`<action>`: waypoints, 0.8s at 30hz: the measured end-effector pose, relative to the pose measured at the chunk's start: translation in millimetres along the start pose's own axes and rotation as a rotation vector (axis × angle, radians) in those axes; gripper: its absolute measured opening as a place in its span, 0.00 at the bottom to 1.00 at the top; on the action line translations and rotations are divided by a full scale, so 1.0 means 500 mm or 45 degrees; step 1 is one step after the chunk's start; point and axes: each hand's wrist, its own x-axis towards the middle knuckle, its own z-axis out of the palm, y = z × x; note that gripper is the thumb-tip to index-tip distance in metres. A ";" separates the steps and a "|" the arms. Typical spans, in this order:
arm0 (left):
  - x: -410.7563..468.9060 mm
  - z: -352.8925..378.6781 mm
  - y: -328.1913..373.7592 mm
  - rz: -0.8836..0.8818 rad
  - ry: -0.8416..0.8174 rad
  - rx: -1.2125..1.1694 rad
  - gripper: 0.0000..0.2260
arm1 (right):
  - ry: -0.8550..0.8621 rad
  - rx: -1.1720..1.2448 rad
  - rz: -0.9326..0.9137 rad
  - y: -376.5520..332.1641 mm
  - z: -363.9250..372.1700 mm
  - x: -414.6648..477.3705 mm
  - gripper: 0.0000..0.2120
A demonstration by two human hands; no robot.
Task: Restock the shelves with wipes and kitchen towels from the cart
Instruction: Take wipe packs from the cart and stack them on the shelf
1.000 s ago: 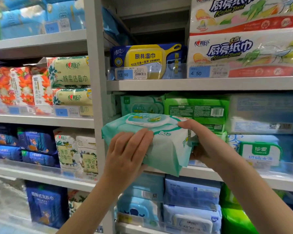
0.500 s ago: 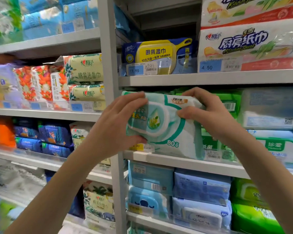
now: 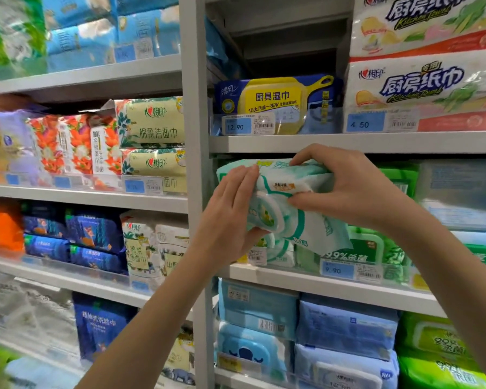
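Open gap above yellow wipes pack [image 3: 275, 102] (upper shelf [image 3: 348, 143]); green packs [image 3: 368, 248] crowd the middle shelf [image 3: 320, 287].

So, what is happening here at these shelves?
A person is restocking a shop shelf. Both hands hold one pale green pack of wipes: the left hand grips its left end and the right hand pinches its top. The pack is tilted at the front of the middle shelf, above a similar pack lying there, next to green packs. It is not yet set down. Kitchen towels lie on the shelf above.
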 end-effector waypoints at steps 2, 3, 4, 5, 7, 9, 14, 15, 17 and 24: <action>0.000 0.016 -0.010 -0.023 0.048 -0.041 0.35 | -0.011 0.024 0.004 0.012 0.001 0.005 0.26; -0.001 0.021 -0.015 -0.038 0.073 -0.057 0.35 | -0.008 0.101 0.017 0.020 0.003 0.005 0.27; -0.001 0.026 -0.021 -0.050 0.096 -0.071 0.35 | 0.002 0.193 0.035 0.030 0.007 0.004 0.28; -0.001 0.029 -0.027 -0.059 0.111 -0.087 0.35 | 0.023 0.268 0.056 0.042 0.010 0.002 0.30; -0.002 0.034 -0.040 -0.086 0.129 -0.118 0.36 | 0.095 0.261 0.055 0.071 0.018 -0.003 0.32; -0.001 0.037 -0.052 -0.133 0.137 -0.111 0.37 | 0.141 0.066 0.032 0.097 0.024 -0.006 0.34; 0.008 0.055 -0.068 -0.189 0.039 0.128 0.41 | 0.140 -0.463 0.041 0.138 0.047 -0.009 0.32; 0.009 0.058 -0.072 -0.192 0.002 0.197 0.41 | 0.148 -0.573 0.009 0.146 0.053 -0.010 0.30; 0.008 0.061 -0.081 -0.192 -0.047 0.323 0.40 | 0.171 -0.751 -0.034 0.162 0.062 -0.010 0.33; 0.022 0.060 -0.085 -0.147 -0.134 0.627 0.36 | 0.198 -1.049 -0.033 0.189 0.097 -0.009 0.53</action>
